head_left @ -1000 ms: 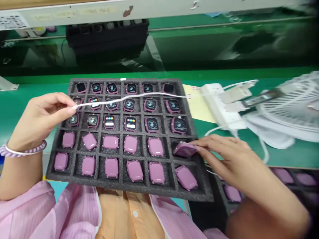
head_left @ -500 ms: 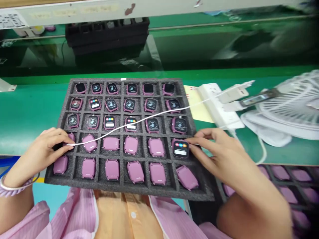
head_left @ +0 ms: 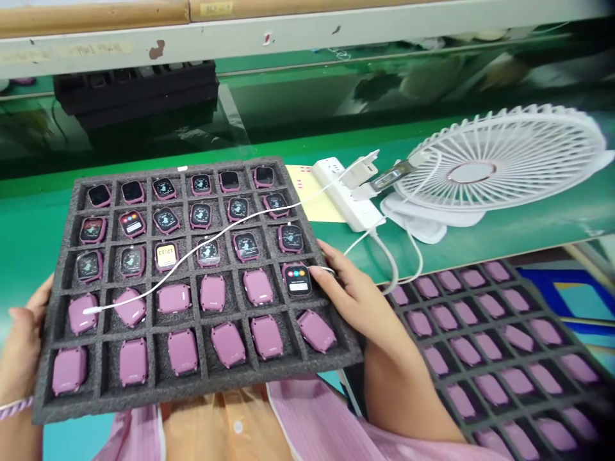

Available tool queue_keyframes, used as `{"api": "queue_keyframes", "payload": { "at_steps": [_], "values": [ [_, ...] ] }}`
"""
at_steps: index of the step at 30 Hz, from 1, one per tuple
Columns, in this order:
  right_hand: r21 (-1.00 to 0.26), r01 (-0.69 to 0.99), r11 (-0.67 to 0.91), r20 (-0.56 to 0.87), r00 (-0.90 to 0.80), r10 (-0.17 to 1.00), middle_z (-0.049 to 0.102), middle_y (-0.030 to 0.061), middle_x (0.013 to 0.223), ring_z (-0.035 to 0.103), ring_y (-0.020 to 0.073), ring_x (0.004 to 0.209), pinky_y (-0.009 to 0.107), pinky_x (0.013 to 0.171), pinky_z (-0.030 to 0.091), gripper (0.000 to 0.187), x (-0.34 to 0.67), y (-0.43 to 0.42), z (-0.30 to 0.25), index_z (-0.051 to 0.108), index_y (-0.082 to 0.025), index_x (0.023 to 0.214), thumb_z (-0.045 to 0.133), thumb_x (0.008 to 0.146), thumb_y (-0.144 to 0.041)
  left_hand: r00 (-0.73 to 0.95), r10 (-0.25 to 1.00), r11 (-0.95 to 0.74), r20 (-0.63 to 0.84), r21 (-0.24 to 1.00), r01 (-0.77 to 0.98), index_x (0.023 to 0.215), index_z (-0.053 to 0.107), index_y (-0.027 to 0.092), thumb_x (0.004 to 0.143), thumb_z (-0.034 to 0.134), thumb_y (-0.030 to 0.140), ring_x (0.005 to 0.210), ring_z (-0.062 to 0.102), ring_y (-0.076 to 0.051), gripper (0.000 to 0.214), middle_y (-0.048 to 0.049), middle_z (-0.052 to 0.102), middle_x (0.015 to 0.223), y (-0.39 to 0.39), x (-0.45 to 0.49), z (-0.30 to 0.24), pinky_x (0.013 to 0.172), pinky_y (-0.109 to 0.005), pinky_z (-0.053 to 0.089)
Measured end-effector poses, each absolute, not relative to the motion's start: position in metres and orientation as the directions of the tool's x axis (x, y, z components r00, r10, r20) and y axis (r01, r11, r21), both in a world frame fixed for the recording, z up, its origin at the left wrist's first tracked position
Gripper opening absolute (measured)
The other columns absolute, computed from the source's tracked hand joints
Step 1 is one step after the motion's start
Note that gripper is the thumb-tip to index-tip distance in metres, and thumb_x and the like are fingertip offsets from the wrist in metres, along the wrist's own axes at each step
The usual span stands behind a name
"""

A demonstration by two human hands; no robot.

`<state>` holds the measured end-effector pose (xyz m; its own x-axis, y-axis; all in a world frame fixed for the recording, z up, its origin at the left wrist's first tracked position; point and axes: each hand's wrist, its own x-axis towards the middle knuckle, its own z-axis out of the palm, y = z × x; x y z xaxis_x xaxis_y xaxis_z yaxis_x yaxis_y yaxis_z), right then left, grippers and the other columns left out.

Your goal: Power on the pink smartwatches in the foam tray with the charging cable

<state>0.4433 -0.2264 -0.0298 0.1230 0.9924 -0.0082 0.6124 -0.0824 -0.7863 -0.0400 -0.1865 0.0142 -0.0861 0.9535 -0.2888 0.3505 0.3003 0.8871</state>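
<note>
A black foam tray [head_left: 331, 256] lies in front of me. Its far three rows hold pink smartwatches face up with lit screens, and its near two rows hold watches face down. My left hand [head_left: 22, 342] grips the tray's left edge, mostly hidden behind it. At the right edge my right hand [head_left: 358, 301] holds the tray, fingertips beside a face-up watch [head_left: 298, 280] in the fourth row. A white charging cable [head_left: 202, 246] lies loose across the tray, its plug end on a face-down watch at the left.
The cable runs to a white power strip [head_left: 343, 192] on the green bench, next to a white desk fan [head_left: 485, 169] and a yellow sheet [head_left: 307, 192]. A second foam tray [head_left: 485, 339] of face-down pink watches sits low right. Stacked black trays [head_left: 134, 96] stand at the back.
My left hand let go of the cable, which now lies on the tray, and went to the tray's left edge. My right hand turned one watch face up, then took the right edge.
</note>
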Motion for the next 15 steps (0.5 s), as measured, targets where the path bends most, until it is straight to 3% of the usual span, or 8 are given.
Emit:
{"api": "queue_keyframes", "payload": {
  "at_steps": [3, 6, 9, 15],
  "values": [
    [-0.873, 0.482, -0.078, -0.026, 0.114, 0.993, 0.067, 0.0102, 0.142, 0.063, 0.0325, 0.132, 0.049, 0.114, 0.05, 0.053, 0.441, -0.221, -0.027, 0.062, -0.024, 0.144, 0.056, 0.105, -0.06, -0.255, 0.911, 0.351, -0.324, 0.934, 0.067, 0.15, 0.056, 0.049, 0.091, 0.045, 0.079, 0.134, 0.063, -0.042, 0.067, 0.0051, 0.075, 0.134, -0.196, -0.017, 0.009, 0.107, -0.06, 0.06],
    [-0.941, 0.322, -0.101, -0.045, 0.177, 0.983, 0.067, 0.0086, 0.142, 0.064, 0.0315, 0.13, 0.047, 0.114, 0.05, 0.052, 0.439, -0.214, -0.018, 0.064, -0.026, 0.14, 0.065, 0.101, -0.059, -0.383, 0.846, 0.351, -0.371, 0.928, -0.123, 0.147, 0.063, 0.035, 0.087, 0.061, 0.067, 0.138, 0.06, -0.041, 0.068, 0.0017, 0.071, 0.14, -0.198, 0.0, 0.012, 0.116, -0.058, 0.055],
    [-0.962, 0.262, -0.078, -0.028, 0.19, 0.981, 0.069, 0.0081, 0.138, 0.067, 0.0314, 0.124, 0.046, 0.108, 0.055, 0.051, 0.442, -0.206, 0.0, 0.067, -0.027, 0.138, 0.071, 0.097, -0.057, -0.376, 0.846, 0.352, -0.377, 0.926, -0.135, 0.146, 0.063, 0.037, 0.088, 0.063, 0.063, 0.144, 0.055, -0.038, 0.063, 0.0047, 0.068, 0.145, -0.195, 0.011, 0.015, 0.12, -0.056, 0.053],
    [-0.932, 0.356, -0.061, 0.027, 0.239, 0.971, 0.071, 0.0063, 0.133, 0.071, 0.0307, 0.115, 0.043, 0.097, 0.06, 0.047, 0.467, -0.194, 0.025, 0.071, -0.03, 0.136, 0.075, 0.093, -0.051, -0.276, 0.913, 0.298, -0.3, 0.953, -0.052, 0.149, 0.059, 0.039, 0.093, 0.058, 0.067, 0.147, 0.053, -0.033, 0.063, 0.0041, 0.066, 0.147, -0.18, 0.023, 0.003, 0.124, -0.05, 0.05]
  ]
}}
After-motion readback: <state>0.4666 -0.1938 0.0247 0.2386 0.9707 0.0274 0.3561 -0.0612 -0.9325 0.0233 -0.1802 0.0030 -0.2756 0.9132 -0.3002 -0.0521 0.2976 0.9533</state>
